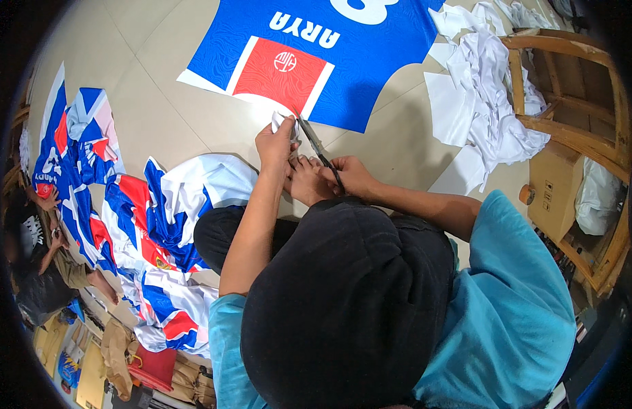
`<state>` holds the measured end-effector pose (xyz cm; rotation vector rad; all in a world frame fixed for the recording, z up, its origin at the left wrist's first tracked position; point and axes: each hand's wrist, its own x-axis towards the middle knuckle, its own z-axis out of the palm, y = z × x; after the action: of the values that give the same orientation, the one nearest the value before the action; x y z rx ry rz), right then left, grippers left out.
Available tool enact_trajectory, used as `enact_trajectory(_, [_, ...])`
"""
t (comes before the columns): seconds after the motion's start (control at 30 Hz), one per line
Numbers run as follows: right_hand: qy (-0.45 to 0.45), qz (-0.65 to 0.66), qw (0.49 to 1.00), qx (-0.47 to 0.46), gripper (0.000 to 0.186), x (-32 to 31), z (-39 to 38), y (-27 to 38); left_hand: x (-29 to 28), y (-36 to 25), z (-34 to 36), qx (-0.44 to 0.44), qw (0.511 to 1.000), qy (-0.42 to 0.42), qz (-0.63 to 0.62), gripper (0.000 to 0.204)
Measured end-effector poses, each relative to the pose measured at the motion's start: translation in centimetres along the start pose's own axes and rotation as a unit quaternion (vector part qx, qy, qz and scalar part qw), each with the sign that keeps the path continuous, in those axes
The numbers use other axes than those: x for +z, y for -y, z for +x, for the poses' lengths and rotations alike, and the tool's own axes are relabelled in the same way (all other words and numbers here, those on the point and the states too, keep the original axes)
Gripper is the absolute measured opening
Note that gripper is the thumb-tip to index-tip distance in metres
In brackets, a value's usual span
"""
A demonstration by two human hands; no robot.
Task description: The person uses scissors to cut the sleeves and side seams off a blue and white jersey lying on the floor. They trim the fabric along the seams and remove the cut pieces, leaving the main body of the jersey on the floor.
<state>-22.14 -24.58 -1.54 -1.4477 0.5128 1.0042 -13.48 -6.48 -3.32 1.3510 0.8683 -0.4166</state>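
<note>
A blue jersey panel (357, 85) with a red patch, white bands and white lettering lies flat on the floor ahead of me. My right hand (350, 176) grips a pair of dark scissors (314, 142) by the handles. Their blades point away from me, tips at the panel's near edge beside the red patch. Pinched in my left hand (275, 144), just left of the blades, is a white fabric edge (280, 120); whether it is still joined to the panel, I cannot tell. A bare foot (307, 183) rests between my hands.
Crumpled white fabric scraps (483, 95) lie at the right, beside a wooden frame (568, 123) and a cardboard box (556, 187). Blue, red and white jersey pieces (135, 218) are heaped at the left. Another person's hand (48, 200) touches that heap at the far left.
</note>
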Motion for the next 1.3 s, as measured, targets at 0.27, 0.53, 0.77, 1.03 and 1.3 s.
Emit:
enact_trajectory(0.27, [-0.023,-0.004,1.0,-0.002,0.043,0.4,-0.3,1.0,-0.1,0.0,0.0,-0.006,1.0,0.016,-0.019,0.023])
enact_trajectory(0.53, [-0.028,-0.001,1.0,-0.003,0.034,0.5,-0.2,1.2,-0.4,0.4,0.3,-0.012,0.999,0.022,-0.023,0.022])
enact_trajectory(0.77, [-0.019,0.018,1.0,-0.005,0.032,0.4,-0.4,1.4,-0.4,0.2,0.1,-0.014,0.999,0.022,-0.023,0.022])
enact_trajectory(1.03, [-0.023,0.019,1.0,-0.008,0.031,0.4,0.0,1.1,-0.3,0.1,0.0,-0.012,0.999,0.02,-0.022,0.021])
enact_trajectory(1.3, [-0.034,0.005,0.999,-0.016,0.038,0.1,0.3,0.6,-0.2,-0.1,-0.2,0.002,1.0,0.022,-0.005,0.024])
